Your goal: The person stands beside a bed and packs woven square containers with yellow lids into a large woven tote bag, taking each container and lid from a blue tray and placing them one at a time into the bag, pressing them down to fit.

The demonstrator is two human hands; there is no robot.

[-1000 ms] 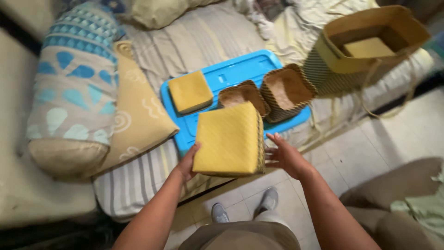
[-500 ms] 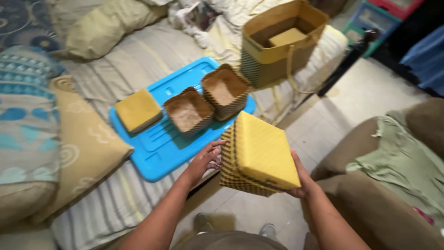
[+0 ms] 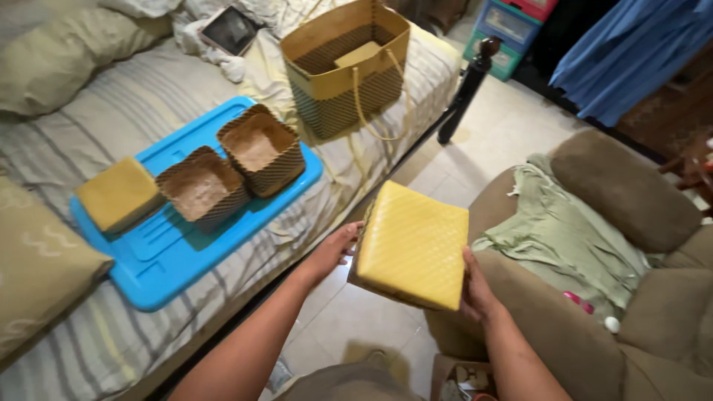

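I hold a yellow woven box (image 3: 414,246) with its lid on between both hands, above the tiled floor in front of the bed. My left hand (image 3: 336,250) presses its left side and my right hand (image 3: 475,286) grips its right edge. On the bed lies a blue plastic lid (image 3: 160,249) bearing a smaller yellow woven box (image 3: 119,194) and two open brown woven boxes (image 3: 202,186) (image 3: 261,148). These stand to the left of my hands.
A large woven bag (image 3: 343,67) with handles stands on the striped bed (image 3: 141,89) behind the blue lid. A brown armchair (image 3: 624,193) with a green cloth (image 3: 572,238) is at the right. Pillows (image 3: 67,52) lie at the far left. A dark bedpost (image 3: 468,89) rises near the bag.
My view and both hands have swung right, carrying the yellow box away from the bed toward the armchair. The box now lies flatter, lid up.
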